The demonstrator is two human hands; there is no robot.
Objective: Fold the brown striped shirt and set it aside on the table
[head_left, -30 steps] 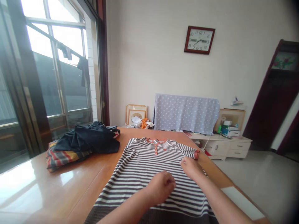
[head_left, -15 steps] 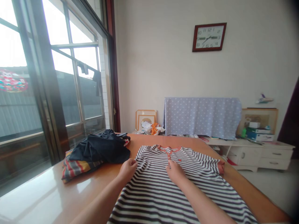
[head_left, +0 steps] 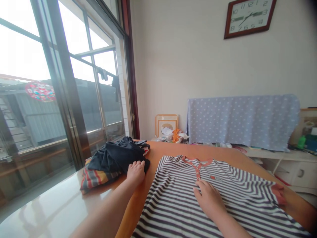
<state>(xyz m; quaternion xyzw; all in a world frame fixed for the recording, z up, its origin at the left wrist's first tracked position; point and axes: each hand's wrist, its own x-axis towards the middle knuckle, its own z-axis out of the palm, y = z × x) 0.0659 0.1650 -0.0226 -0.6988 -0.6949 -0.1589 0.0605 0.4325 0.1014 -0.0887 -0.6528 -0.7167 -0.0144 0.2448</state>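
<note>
A black-and-white striped shirt (head_left: pixel 173 205) lies spread on the table, with a coral collar, a buttoned placket and a small chest patch. My right hand (head_left: pixel 210 198) rests on its front just below the placket, fingers apart and holding nothing. To the left, a heap of folded clothes has a dark navy garment (head_left: pixel 114 157) on top and a red, yellow and grey striped piece (head_left: pixel 99 178) underneath. My left hand (head_left: pixel 135 172) is at the near right edge of the dark garment, back upward, fingers extended against the cloth. The fingertips are partly hard to see.
The glossy orange-brown table (head_left: pixel 158 147) carries the clothes. A large window (head_left: pixel 81 82) stands at left. Beyond the table are picture frames (head_left: pixel 166 122), a blue dotted cloth (head_left: pixel 242 122) and a white cabinet (head_left: pixel 294 170). A clock (head_left: pixel 250 18) hangs on the wall.
My left hand has moved from the shirt's left side to the dark garment, its fingers unfolding. My right hand has loosened and spread on the shirt. The view has turned left.
</note>
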